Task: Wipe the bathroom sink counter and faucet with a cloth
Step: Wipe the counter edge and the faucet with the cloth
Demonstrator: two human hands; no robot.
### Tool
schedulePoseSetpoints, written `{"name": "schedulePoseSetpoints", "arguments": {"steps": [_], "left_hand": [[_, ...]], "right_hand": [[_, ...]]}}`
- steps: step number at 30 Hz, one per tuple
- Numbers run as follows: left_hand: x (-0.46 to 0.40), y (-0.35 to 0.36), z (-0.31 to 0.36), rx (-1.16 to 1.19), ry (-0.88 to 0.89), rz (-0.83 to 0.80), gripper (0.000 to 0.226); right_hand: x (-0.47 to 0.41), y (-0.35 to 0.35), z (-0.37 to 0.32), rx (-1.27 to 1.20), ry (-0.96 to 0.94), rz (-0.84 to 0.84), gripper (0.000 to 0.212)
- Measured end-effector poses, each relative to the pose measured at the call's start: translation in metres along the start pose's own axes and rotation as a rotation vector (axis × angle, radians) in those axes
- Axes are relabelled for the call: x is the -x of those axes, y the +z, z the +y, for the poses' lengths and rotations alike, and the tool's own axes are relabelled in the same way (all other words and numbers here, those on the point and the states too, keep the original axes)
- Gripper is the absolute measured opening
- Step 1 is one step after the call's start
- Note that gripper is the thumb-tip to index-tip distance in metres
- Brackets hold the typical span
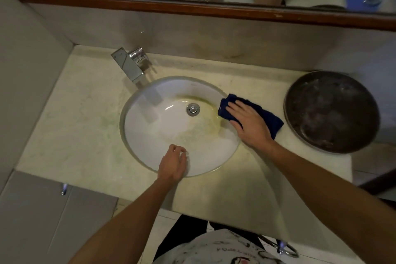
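While your right hand point(249, 123) lies flat on the dark blue cloth point(267, 117), fingers straight and spread, pressing it down at the right rim of the sink point(150, 152), the step in hand appears to be the wiping of the counter point(75, 118) on the right side of the basin. The cloth is folded into a thick pad; its left corner overhangs the basin edge, while the rest lies on the counter between the sink and the dark round pan point(332, 111) at the right, close to the pan but apart from it. Your left hand point(173, 164) holds nothing: its fingers are loosely curled, and it rests at the near rim of the sink, seemingly bracing you.

The faucet point(130, 64), a square chrome spout with its handle, stands at the far left of the basin, well apart from the cloth, and looks not yet reached. The next move probably calls for sliding the flat pad along the counter with steady downward pressure, then carrying it across to the far left, where you would likely need to wrap the cloth round the spout instead of pressing flat.

The counter is pale, marbled stone with faint greenish staining left of the basin; yellowish discolouration marks the white bowl around the drain point(193, 109).
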State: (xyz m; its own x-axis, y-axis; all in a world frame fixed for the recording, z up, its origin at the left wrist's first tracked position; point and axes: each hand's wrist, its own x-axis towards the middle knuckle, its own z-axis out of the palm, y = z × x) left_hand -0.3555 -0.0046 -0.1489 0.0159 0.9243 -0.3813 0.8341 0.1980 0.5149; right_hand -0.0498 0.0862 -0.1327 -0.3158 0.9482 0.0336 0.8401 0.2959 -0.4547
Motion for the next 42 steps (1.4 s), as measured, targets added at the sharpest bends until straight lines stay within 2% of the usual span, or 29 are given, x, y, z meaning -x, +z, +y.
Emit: {"name": "schedulePoseSetpoints", "arguments": {"steps": [2, 4, 7, 10, 12, 13, 15, 16, 18, 20, 22, 24, 27, 29, 31, 33, 34, 36, 38, 40, 42], "left_hand": [[0.001, 0.001, 0.000, 0.000, -0.012, -0.013, 0.038], [0.002, 0.005, 0.005, 0.025, -0.038, 0.001, 0.031], [0.009, 0.011, 0.037, 0.191, -0.113, -0.049, 0.039], [0.016, 0.020, 0.076, 0.406, -0.144, -0.265, 0.059], [0.020, 0.024, 0.097, 0.551, -0.167, -0.350, 0.061], [0.021, 0.025, 0.105, 0.620, -0.190, -0.360, 0.057], [0.021, 0.026, 0.118, 0.732, -0.231, -0.337, 0.045], [0.020, 0.027, 0.123, 0.749, -0.227, -0.306, 0.039], [0.017, 0.030, 0.129, 0.731, -0.200, -0.230, 0.028], [0.014, 0.030, 0.136, 0.752, -0.177, -0.191, 0.016], [0.008, 0.027, 0.148, 0.751, -0.114, -0.195, 0.007], [-0.002, 0.023, 0.159, 0.751, -0.043, -0.250, 0.008], [-0.012, 0.025, 0.167, 0.655, 0.014, -0.308, 0.034], [-0.008, 0.030, 0.168, 0.477, 0.055, -0.208, 0.054], [0.009, 0.029, 0.169, 0.384, 0.048, -0.054, 0.064], [0.030, 0.030, 0.166, 0.364, 0.105, 0.001, 0.064], [0.040, 0.033, 0.163, 0.344, 0.189, -0.002, 0.062], [0.059, 0.038, 0.157, 0.244, 0.406, -0.050, 0.057], [0.067, 0.048, 0.150, 0.089, 0.578, -0.137, 0.062], [0.071, 0.056, 0.147, 0.000, 0.626, -0.166, 0.062], [0.069, 0.059, 0.147, 0.022, 0.605, -0.173, 0.055]], "right_hand": [[0.034, 0.005, -0.018, 0.008, 0.014, 0.008, 0.045], [0.066, 0.011, -0.037, 0.018, 0.029, 0.004, 0.045], [0.096, 0.019, -0.067, 0.034, 0.103, -0.024, 0.046], [0.103, 0.013, -0.085, -0.129, 0.210, -0.030, 0.052], [0.105, 0.002, -0.086, -0.247, 0.304, 0.038, 0.052], [0.108, -0.004, -0.082, -0.220, 0.356, 0.115, 0.050], [0.118, -0.015, -0.072, -0.087, 0.515, 0.240, 0.045], [0.122, -0.020, -0.068, -0.059, 0.611, 0.244, 0.045], [0.129, -0.024, -0.063, -0.071, 0.736, 0.137, 0.047], [0.131, -0.023, -0.060, -0.120, 0.758, 0.054, 0.046], [0.129, -0.028, -0.060, -0.234, 0.794, 0.037, 0.043], [0.128, -0.033, -0.057, -0.379, 0.891, 0.027, 0.036], [0.131, -0.032, -0.052, -0.498, 1.055, 0.039, 0.030], [0.133, -0.028, -0.052, -0.567, 1.152, 0.069, 0.032], [0.133, -0.024, -0.053, -0.643, 1.226, 0.103, 0.033], [0.132, -0.021, -0.053, -0.680, 1.261, 0.126, 0.033], [0.132, -0.020, -0.054, -0.701, 1.264, 0.139, 0.033], [0.133, -0.020, -0.054, -0.766, 1.261, 0.171, 0.032], [0.134, -0.023, -0.056, -0.842, 1.261, 0.194, 0.028], [0.133, -0.028, -0.058, -0.886, 1.263, 0.169, 0.027], [0.131, -0.032, -0.058, -0.869, 1.261, 0.134, 0.029]]}}
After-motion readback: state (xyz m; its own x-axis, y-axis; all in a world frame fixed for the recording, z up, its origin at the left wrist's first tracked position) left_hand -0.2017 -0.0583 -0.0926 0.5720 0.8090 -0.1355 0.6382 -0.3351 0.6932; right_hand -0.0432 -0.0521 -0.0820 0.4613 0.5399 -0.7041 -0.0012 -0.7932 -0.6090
